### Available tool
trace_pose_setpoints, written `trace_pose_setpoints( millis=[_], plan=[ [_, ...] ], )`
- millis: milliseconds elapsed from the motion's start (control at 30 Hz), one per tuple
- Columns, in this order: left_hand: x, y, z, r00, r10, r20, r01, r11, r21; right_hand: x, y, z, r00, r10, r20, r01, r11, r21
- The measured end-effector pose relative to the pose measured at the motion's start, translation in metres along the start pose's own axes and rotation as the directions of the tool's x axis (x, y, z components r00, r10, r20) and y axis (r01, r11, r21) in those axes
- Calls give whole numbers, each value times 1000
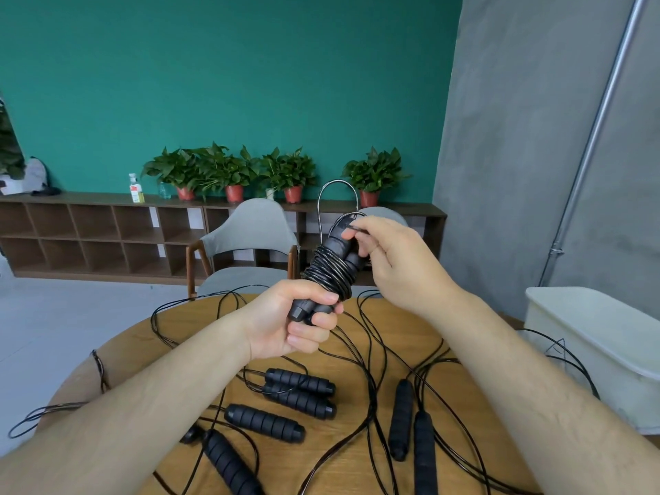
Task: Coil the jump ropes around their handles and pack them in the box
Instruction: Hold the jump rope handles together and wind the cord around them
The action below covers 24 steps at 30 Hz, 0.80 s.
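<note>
Head view: the left hand (303, 323) is closed in a fist round the lower ends of a pair of handles (339, 242) held side by side. Their long axis tilts up and away from the person, leaning a little to the right. A black cable coil (328, 271) is wound round the middle of the pair, just above the left fist.

At the upper end of the pair, the right hand (393, 259) pinches a short stretch of the cable between its thumb and first fingers (351, 234). Its other fingers are loosely curled beside the handles. One stiff loop (336, 181) stands up above the top of the pair, not yet laid into the coil.

That slack lies above and slightly left of the right hand's pinch. The right hand is the nearer one to bring it down along the handles' axis and tuck it in. The left hand looks placed only to steady the pair.

Below the held pair, other handles (264, 423) lie on the round wooden counter (185, 326) with their cables trailing loose and crossing one another. The white box (607, 344) stands to the right of the held pair and lower, beyond the counter's edge, on the right hand's side. I judge this rope nearly wound, with the others not yet begun.
</note>
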<state>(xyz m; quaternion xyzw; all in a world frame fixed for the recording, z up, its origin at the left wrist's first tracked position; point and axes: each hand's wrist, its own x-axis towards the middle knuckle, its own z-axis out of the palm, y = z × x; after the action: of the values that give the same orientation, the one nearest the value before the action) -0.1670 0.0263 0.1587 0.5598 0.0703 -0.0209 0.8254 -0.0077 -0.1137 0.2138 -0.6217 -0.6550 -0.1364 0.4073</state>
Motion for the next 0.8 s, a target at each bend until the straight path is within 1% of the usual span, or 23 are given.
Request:
trace_pose_setpoints(
  millis=[100,167,233,300,367,433,500,633,733,800],
  plan=[
    [2,1,3,998,31,-46,-32,999,-15,-1,-5,1,998,65,-13,-61,975,213],
    [2,1,2,994,41,-97,-44,999,-25,-2,-3,3,997,74,-11,-69,963,259],
    [3,-1,3,991,45,-128,-48,999,-22,-5,-1,4,999,50,-8,-47,977,207],
    [4,-3,4,990,47,-130,-50,999,-19,-6,1,5,999,26,-24,-23,990,140],
    [2,-5,3,991,55,-119,-57,998,-9,-5,3,5,997,57,-55,-51,993,105],
    [0,-4,0,992,56,-111,-58,998,-11,-3,6,3,991,123,-58,-117,987,107],
    [-3,-4,-3,994,42,-106,-45,999,-20,-2,8,1,984,173,-30,-169,980,101],
    [-3,-3,-6,997,6,-78,-10,999,-48,-1,7,4,983,180,32,-182,978,103],
    [-2,-2,-4,998,-18,-58,16,999,-28,-1,7,5,981,190,31,-193,974,119],
    [-3,-1,-3,999,-40,-33,39,999,-10,0,7,4,981,191,40,-194,976,97]
  ],
)
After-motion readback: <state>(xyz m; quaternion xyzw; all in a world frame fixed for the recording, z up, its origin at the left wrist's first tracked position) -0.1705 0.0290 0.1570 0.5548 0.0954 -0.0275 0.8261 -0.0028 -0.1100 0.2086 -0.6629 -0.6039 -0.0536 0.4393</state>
